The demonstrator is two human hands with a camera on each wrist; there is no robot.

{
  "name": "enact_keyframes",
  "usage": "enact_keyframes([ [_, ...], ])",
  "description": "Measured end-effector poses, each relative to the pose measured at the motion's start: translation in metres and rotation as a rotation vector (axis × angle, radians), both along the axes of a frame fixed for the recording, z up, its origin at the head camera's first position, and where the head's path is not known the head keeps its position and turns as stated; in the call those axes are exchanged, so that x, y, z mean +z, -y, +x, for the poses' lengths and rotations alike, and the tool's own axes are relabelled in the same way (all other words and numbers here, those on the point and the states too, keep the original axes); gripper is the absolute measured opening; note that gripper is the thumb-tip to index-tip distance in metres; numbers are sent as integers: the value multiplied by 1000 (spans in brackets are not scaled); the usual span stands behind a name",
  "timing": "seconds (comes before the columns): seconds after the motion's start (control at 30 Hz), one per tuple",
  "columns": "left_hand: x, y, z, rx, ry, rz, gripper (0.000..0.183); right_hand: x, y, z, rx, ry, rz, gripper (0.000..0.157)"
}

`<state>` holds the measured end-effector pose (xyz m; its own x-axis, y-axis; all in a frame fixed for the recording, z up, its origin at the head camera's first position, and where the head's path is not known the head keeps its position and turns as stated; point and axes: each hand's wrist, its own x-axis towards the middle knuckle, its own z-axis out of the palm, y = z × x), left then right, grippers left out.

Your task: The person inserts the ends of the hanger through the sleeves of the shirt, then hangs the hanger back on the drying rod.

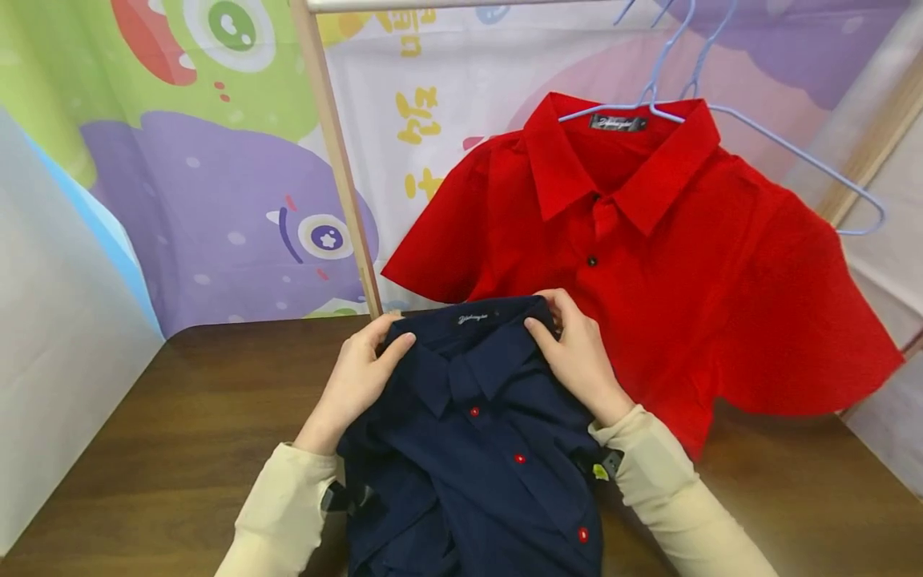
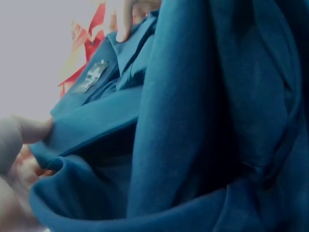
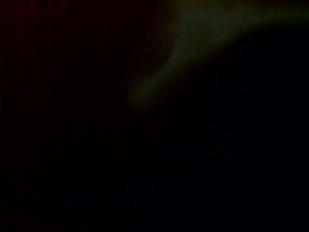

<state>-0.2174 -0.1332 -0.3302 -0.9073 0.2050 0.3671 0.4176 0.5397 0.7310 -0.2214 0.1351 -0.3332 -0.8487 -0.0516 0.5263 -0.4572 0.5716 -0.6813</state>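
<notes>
A navy shirt (image 1: 461, 449) with red buttons is held up by its collar above the table. My left hand (image 1: 360, 373) pinches the collar's left side, thumb in front and fingers behind. On the other side of the collar, my right hand (image 1: 577, 353) pinches it the same way. In the left wrist view the navy cloth (image 2: 178, 96) fills much of the picture, with my left thumb (image 2: 36, 129) on the collar. Behind hangs a red short-sleeved shirt (image 1: 649, 296) on a light blue hanger (image 1: 652, 104). The right wrist view is nearly black, with only a dim hand shape.
A wooden rack post (image 1: 339, 160) rises left of the red shirt, below a pale top bar (image 1: 433, 4). Another blue hanger (image 1: 800, 120) hangs at the right. The brown table (image 1: 159, 449) lies beneath, with a printed cartoon curtain (image 1: 238, 216) behind it.
</notes>
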Motion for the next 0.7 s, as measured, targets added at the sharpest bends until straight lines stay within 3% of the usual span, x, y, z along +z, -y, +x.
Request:
enact_keyframes([
  [0.2, 3, -3, 2, 0, -32, 98, 21, 12, -4, 5, 53, -21, 77, 44],
  [0.37, 4, -7, 4, -3, -49, 144, 18, 29, -8, 7, 92, -60, 155, 47],
  [0.53, 5, -7, 4, 21, -145, 41, 17, 47, -17, 7, 89, -138, 262, 40],
  [0.7, 4, -6, 5, 25, -175, -32, 18, 66, -36, 8, 3, -260, 341, 31],
])
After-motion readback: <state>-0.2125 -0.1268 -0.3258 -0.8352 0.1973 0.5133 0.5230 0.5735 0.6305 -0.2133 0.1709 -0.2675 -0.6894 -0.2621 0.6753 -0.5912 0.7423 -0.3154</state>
